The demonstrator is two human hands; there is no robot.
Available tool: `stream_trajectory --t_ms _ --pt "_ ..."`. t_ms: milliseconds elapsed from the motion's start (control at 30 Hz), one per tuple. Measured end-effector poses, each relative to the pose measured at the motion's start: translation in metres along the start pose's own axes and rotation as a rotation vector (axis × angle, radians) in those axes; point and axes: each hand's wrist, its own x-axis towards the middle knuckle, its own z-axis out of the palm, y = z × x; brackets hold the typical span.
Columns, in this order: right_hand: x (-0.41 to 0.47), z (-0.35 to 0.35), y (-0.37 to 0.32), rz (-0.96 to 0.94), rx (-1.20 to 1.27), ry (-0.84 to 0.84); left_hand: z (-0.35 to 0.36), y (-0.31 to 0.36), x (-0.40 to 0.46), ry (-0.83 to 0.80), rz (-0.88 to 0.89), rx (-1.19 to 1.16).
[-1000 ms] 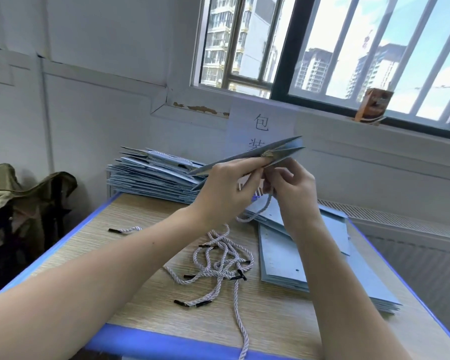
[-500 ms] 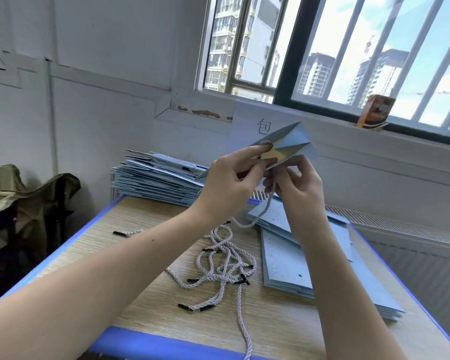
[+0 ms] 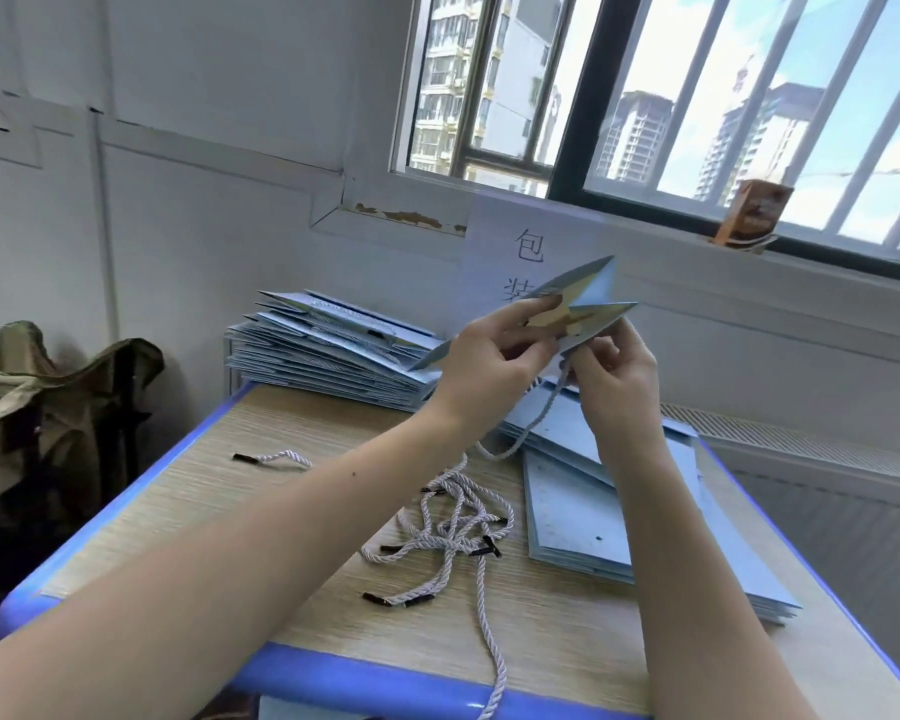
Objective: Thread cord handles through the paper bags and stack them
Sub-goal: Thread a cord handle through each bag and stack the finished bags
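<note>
Loose cords (image 3: 453,532) lie tangled on the bench (image 3: 188,491), nearest. Above, the left hand (image 3: 489,361) pinches the raised bag (image 3: 583,309), mouth spread rightward; the right hand (image 3: 611,374) grips its cord (image 3: 533,428) just beneath. Threaded bags (image 3: 328,350) are stacked beyond.

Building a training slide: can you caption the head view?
Both hands, left and right, hold a blue paper bag open above the table, a cord hanging beneath.
</note>
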Motion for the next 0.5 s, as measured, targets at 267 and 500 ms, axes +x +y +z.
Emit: stream_trajectory --t_ms 267,500 --pt "0.006 -0.025 0.045 0.24 -0.243 0.202 0.061 -0.041 0.021 0.06 -0.035 0.355" --pt "0.008 -0.027 0.069 0.362 -0.294 0.117 0.064 -0.064 0.02 0.022 -0.116 0.237"
